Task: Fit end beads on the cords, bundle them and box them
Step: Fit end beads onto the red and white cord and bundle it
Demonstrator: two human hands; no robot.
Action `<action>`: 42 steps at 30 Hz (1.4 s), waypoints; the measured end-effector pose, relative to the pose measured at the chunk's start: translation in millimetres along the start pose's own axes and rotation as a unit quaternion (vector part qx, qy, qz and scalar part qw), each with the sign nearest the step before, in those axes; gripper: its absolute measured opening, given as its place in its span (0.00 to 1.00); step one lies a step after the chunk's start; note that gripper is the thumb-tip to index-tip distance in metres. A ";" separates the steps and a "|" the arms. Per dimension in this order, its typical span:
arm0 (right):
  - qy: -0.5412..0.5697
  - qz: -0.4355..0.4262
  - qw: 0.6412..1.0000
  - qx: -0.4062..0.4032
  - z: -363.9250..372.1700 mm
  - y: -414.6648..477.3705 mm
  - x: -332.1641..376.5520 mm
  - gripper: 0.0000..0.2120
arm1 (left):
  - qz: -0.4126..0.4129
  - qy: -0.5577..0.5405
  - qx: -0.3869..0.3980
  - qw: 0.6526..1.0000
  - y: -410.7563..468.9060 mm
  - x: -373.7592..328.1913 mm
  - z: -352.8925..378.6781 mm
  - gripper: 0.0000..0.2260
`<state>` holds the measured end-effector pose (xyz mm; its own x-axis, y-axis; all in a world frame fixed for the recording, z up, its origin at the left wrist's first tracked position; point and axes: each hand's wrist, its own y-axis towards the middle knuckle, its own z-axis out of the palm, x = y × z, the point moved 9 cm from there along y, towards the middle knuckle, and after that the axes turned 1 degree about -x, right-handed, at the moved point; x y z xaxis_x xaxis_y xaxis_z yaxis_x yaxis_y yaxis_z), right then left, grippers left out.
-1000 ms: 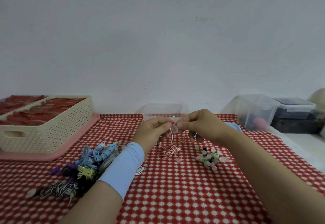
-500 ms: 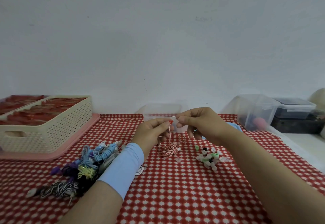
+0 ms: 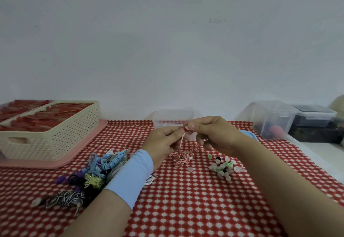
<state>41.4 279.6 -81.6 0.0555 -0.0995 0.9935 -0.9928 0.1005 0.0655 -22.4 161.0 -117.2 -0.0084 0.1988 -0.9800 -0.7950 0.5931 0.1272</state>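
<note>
My left hand (image 3: 163, 141) pinches the upper end of a red-and-white cord (image 3: 179, 159), whose tangled rest lies on the red checked cloth below. My right hand (image 3: 214, 136) pinches a small red end bead (image 3: 185, 129) against that cord end, fingertip to fingertip with the left. A loose heap of beads (image 3: 223, 168) in white, green and black lies under my right wrist. A pile of coloured cords (image 3: 96, 169) sits beside my left forearm. A clear empty box (image 3: 173, 117) stands just behind my hands.
A cream perforated basket (image 3: 55, 136) with red items sits on a pink tray (image 3: 89, 143) at the left. Clear lidded containers (image 3: 273, 119) and a dark box (image 3: 314, 132) stand at the right. A blue lid (image 3: 249, 134) peeks from behind my right hand.
Both hands have risen slightly with the cord end, lifting more of the cord off the cloth. The bead stays pinched between the fingertips.
</note>
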 end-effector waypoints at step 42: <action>-0.002 0.028 1.000 -0.003 1.6 -1.2 -5.0 0.11 | -0.012 0.011 0.000 1.000 -2.6 0.6 3.6 0.06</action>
<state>42.2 278.5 -86.8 -0.0013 -0.0977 0.9952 -0.9937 0.1115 0.0097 -18.2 162.4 -117.6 -0.0022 0.1673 -0.9859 -0.7946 0.5983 0.1033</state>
